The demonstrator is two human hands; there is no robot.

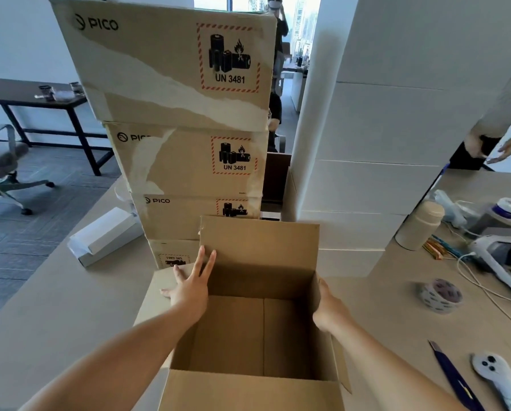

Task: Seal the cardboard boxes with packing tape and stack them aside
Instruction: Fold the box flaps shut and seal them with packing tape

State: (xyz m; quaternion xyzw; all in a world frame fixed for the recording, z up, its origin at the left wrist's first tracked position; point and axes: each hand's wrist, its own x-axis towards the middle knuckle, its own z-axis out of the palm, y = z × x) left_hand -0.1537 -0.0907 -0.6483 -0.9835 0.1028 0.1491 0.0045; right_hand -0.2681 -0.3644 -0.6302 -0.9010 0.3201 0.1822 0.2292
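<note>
An open, empty cardboard box point(257, 336) stands on the table right in front of me, its far flap upright. My left hand point(190, 287) lies flat with spread fingers over the left flap, fingertips touching the far flap. At the box's right wall is my right hand point(328, 310); its fingers are hidden behind the cardboard. A stack of several closed PICO boxes point(171, 84) rises just behind the open box. A roll of packing tape point(440, 295) sits on the table to the right, apart from both hands.
A white pillar point(381, 143) stands at the back right. On the table's right part lie a blue utility knife point(455, 378), a white controller point(497, 378), a bottle point(420, 225), cables and a white device. A white flat box point(106, 235) lies at the left. Another person's hand point(506, 149) shows at far right.
</note>
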